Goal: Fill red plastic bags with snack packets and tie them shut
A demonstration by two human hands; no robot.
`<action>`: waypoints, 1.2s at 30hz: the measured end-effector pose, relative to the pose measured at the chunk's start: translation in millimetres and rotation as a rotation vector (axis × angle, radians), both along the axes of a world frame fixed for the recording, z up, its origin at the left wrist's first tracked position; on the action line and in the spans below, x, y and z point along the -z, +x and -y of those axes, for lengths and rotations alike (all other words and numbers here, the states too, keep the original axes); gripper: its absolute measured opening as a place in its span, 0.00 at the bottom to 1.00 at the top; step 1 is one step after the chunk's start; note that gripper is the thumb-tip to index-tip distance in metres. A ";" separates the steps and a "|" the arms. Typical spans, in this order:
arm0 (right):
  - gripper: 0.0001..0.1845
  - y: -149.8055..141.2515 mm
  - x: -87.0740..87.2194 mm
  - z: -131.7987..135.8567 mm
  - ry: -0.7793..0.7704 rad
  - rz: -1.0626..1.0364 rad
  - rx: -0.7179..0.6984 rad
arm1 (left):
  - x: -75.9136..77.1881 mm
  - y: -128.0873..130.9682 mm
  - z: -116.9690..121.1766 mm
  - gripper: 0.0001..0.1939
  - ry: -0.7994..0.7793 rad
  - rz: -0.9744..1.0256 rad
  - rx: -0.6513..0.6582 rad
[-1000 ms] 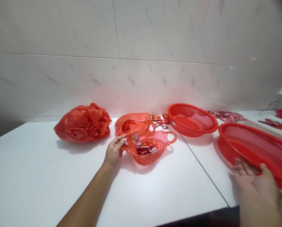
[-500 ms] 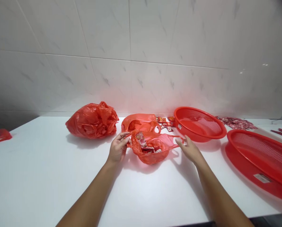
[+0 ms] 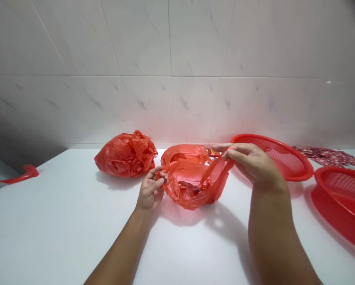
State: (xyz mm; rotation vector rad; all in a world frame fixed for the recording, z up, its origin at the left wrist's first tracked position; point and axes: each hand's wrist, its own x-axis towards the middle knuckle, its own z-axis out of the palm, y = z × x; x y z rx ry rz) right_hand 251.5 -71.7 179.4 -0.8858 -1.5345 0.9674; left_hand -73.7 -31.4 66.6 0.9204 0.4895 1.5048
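- Here, the person's left hand [image 3: 151, 189] rests low on the white table [image 3: 52, 225], at the left edge of a red plastic carrier bag [image 3: 192, 192]. Its bent fingertips [image 3: 159, 173] are pinched together on the bag's rim.
- The right hand [image 3: 251, 162] is raised over the table, its fingers [image 3: 239, 149] curled almost shut around the bag's handle [image 3: 218, 174], which is pulled taut up and to the right.
- The carrier bag sits on the table between the two hands, slumped and partly open. Dark shapes show among its folds, too blurred to identify.
- Just behind it, and touching it, lies a flatter second red bag [image 3: 182, 153].
- To the left, a little apart, sits a bunched, puffy red bag [image 3: 125, 155].
- A thin strip of red plastic [image 3: 25, 173] lies near the table's far left corner.
- Behind the right hand is a red plastic mesh basket [image 3: 296, 160], partly hidden by the hand. Another red basket [image 3: 340, 198] is cut off by the right edge of the view.
- Small red wrappers [image 3: 213, 152] lie by the wall, and a spread of red patterned packets [image 3: 326, 156] lies farther right. No writing on them can be read.
- Behind everything rises a wall of white marbled tiles [image 3: 195, 59].
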 end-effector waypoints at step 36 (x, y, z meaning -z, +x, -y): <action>0.24 -43.3 -10.1 8.5 -0.007 0.458 -0.291 | -143.0 93.0 52.6 0.02 0.589 -0.977 -0.234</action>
